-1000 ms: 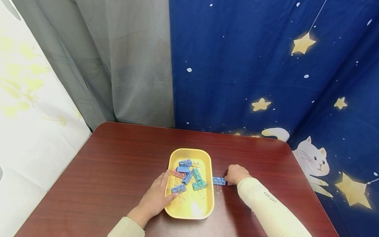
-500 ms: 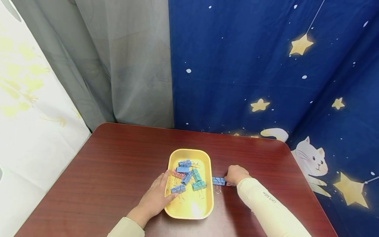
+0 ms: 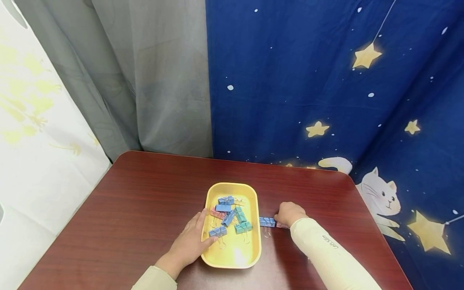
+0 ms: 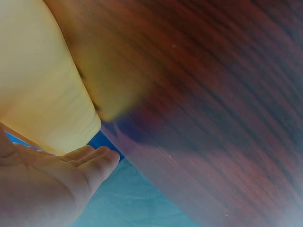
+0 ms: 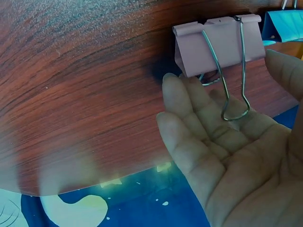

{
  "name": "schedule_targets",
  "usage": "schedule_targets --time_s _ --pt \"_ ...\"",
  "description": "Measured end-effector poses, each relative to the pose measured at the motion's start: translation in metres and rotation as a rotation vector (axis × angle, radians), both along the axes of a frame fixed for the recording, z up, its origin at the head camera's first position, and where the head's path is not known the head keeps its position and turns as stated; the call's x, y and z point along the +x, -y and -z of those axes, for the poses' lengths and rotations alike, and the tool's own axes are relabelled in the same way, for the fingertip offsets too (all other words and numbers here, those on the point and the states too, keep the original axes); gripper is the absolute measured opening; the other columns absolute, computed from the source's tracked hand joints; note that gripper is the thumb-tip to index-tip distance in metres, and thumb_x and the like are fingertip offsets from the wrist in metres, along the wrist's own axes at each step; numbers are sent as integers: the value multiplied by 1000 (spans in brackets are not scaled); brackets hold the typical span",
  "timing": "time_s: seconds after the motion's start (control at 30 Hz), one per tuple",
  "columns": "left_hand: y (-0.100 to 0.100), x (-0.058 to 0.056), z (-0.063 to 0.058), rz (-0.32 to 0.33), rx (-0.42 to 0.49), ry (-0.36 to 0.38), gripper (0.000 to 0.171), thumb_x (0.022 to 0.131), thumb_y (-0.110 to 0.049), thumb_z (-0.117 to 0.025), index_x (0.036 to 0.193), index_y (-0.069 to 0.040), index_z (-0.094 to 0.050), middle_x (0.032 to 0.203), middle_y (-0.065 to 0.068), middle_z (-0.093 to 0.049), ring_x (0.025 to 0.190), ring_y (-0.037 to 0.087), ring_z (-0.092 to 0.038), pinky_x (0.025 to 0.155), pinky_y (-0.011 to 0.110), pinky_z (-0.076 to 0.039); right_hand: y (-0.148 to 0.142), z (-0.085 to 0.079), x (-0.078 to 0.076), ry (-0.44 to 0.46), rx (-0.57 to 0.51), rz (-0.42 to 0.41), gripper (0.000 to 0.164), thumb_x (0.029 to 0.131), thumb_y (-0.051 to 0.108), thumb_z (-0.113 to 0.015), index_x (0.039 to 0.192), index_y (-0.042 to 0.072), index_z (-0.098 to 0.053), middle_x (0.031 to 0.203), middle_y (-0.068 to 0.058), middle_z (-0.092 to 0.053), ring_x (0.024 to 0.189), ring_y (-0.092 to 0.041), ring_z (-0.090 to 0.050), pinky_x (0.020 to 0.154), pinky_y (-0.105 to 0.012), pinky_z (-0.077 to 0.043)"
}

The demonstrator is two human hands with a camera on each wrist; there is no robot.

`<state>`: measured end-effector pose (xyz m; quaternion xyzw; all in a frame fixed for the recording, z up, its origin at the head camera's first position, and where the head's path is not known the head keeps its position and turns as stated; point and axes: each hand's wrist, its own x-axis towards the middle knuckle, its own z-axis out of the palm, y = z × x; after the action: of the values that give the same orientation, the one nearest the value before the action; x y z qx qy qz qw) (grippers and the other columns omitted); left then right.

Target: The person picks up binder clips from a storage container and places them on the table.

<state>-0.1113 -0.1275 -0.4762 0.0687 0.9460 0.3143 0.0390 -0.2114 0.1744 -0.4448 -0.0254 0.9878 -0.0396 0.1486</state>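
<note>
A yellow tray (image 3: pixel 232 253) holds several binder clips, among them a blue binder clip (image 3: pixel 218 231), a teal binder clip (image 3: pixel 243 227) and a pink one partly covered by the others. My left hand (image 3: pixel 188 243) holds the tray's left side, thumb over the rim and fingers along the outer wall. Right of the tray, my right hand (image 3: pixel 290 213) pinches a pink binder clip (image 5: pixel 220 47) between thumb and fingertips, its wire handles turned toward the palm. Another blue binder clip (image 3: pixel 267 222) lies on the table between tray and hand, its end facing the pink one.
The dark red wooden table (image 3: pixel 156 189) has a rounded far edge. Behind it hang a grey curtain (image 3: pixel 174 80) and a blue curtain (image 3: pixel 275 88) printed with stars and a cat. White patterned cloth (image 3: pixel 43 169) hangs at the left.
Both hands, the tray and the clips keep their places; only the head view has shifted very slightly.
</note>
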Motion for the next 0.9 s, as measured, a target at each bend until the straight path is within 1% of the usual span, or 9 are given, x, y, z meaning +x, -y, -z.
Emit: schedule_targets --time_s 0.13,0.27,0.37,0.43,0.5,0.6,0.7,0.9 --pt "0 -1 2 -3 1 8 85 86 -39 -71 150 -3 -29 149 26 -35 137 41 -33 108 57 -32 0 -2 -1 -14 -4 3 22 82 27 -69 79 5 -68 85 -13 -67 68 -24 -56 63 -45 -52" --pt "0 -1 3 -1 4 5 85 86 -39 -71 150 -3 -29 149 26 -35 137 42 -34 108 57 -32 -3 -3 -3 -35 -14 5 26 83 27 -69 92 2 -68 92 -16 -68 72 -27 -58 66 -48 -52" --pt "-1 -1 3 -1 4 4 85 86 -39 -71 150 -3 -29 149 26 -35 137 41 -34 108 57 -32 -4 -3 -4 -67 -19 -3 33 83 27 -68 103 0 -67 99 -20 -66 82 -32 -62 71 -52 -53" --pt "-1 -1 3 -1 6 6 85 86 -38 -71 150 -3 -28 149 26 -35 137 41 -33 108 57 -32 -4 -5 -5 -91 -18 -11 40 84 27 -67 113 -1 -64 106 -23 -63 92 -37 -62 74 -55 -53" --pt "0 -1 2 -2 8 7 84 86 -37 -71 150 -3 -28 149 26 -35 137 42 -33 108 57 -32 -3 -8 -5 -115 -19 -21 46 85 28 -66 121 -1 -60 113 -25 -59 102 -41 -59 79 -57 -52" --pt "0 0 2 -1 11 8 84 86 -37 -70 150 -2 -28 149 27 -35 138 42 -33 108 57 -32 1 -13 -5 -139 -38 -31 54 86 28 -65 131 0 -55 125 -27 -54 112 -43 -54 85 -58 -50" --pt "0 0 2 -1 11 11 85 86 -37 -70 150 -2 -27 149 27 -34 138 42 -33 108 57 -32 5 -16 -5 -168 -58 -52 58 87 28 -65 135 0 -51 132 -28 -49 118 -43 -49 90 -57 -48" --pt "-1 0 2 -1 8 14 85 87 -39 -70 151 -3 -27 149 26 -34 138 41 -33 108 57 -32 15 -20 -3 -225 -93 -88 63 87 30 -66 139 0 -47 139 -27 -44 127 -44 -43 97 -55 -45"
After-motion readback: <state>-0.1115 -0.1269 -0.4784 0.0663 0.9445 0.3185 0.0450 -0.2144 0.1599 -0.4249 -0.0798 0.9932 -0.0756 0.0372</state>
